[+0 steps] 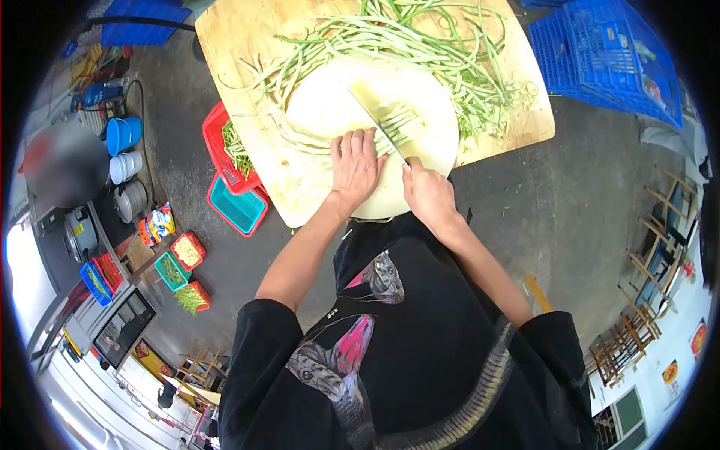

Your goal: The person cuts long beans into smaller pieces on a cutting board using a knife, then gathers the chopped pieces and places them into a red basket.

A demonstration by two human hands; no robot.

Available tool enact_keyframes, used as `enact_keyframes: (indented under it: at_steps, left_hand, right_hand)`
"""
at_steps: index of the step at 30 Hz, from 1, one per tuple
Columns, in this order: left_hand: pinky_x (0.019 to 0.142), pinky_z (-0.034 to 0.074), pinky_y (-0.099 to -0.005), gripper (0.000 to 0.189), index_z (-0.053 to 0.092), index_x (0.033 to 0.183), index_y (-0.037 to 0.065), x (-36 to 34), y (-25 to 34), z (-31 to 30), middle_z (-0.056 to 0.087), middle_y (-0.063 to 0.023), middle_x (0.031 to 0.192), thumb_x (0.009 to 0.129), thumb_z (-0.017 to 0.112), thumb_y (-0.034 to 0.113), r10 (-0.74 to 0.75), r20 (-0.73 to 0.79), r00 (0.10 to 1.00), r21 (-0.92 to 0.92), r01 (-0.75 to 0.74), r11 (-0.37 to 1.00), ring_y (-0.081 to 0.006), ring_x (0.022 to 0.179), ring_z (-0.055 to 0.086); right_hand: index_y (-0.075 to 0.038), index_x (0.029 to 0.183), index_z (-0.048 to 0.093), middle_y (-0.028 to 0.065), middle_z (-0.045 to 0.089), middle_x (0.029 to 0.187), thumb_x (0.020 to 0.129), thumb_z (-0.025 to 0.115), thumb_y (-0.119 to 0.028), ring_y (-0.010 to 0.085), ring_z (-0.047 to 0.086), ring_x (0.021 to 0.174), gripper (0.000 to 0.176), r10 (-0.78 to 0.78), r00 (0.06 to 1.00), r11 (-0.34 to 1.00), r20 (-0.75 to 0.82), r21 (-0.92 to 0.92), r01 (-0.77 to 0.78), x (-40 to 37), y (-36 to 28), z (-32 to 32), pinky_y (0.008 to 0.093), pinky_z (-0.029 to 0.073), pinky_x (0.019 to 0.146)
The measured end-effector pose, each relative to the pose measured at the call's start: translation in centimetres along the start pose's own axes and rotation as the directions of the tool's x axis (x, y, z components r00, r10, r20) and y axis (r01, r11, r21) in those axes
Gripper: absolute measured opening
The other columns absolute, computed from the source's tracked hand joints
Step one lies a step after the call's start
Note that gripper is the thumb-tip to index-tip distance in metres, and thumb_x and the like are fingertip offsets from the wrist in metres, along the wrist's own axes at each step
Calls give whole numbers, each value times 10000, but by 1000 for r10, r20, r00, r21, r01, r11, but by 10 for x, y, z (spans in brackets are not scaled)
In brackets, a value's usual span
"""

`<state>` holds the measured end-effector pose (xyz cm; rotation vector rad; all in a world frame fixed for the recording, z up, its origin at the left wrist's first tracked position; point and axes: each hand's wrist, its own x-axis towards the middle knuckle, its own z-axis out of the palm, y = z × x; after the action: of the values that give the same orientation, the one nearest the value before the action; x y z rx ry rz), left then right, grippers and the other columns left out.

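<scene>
A round pale cutting board point(322, 94) lies on a wooden table. My right hand point(430, 193) is closed round the handle of a kitchen knife point(381, 129), whose blade points up and to the left across the board. Just left of the blade, my left hand point(356, 166) presses down on a bundle of long green beans point(311, 142), its fingertips close to the blade. Short cut pieces point(405, 124) lie to the right of the blade. A large heap of long beans point(390, 37) spreads behind the board and down its right side.
The wooden table point(525, 124) carries the board. At its left edge are a red basket point(217, 139) with cut beans and a teal basket point(238, 206). A blue crate point(592, 56) stands at the right. Small baskets point(187, 251), buckets point(122, 135) and stools point(630, 337) stand farther off.
</scene>
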<state>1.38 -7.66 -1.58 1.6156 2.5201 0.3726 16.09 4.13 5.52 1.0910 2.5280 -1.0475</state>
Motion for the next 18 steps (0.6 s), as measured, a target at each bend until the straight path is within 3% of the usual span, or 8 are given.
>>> enact_keyframes:
  at_steps: [5,7,18]
  left_hand:
    - [1160,311,-578,728,455,1520,-22,-3,-3,-2,527,-207,1420,960,755,333,31,-5,1000,-15,-31,999,-388,1352,474]
    - [1153,320,-571,768,438,1545,-33,-2,-4,-3,537,-206,1412,959,755,350,37,-3,999,-6,-37,999,-383,1343,482]
    - [1144,353,-543,1007,308,1631,-127,1,-11,-22,575,-216,1394,955,757,469,96,15,995,-2,-96,995,-368,1274,533]
  right_hand:
    - [2,1158,650,303,725,775,1116,535,-293,507,744,767,319,16,1000,1000,-8,-6,-16,-1,-2,3,607,592,699]
    - [-8,1097,634,291,733,770,1097,562,-280,497,754,752,282,9,999,1000,-35,-14,-10,-2,-1,3,600,605,680]
    - [-16,1072,669,288,737,794,1101,558,-307,492,748,775,313,-4,995,999,-103,-51,-1,-2,0,9,594,599,719]
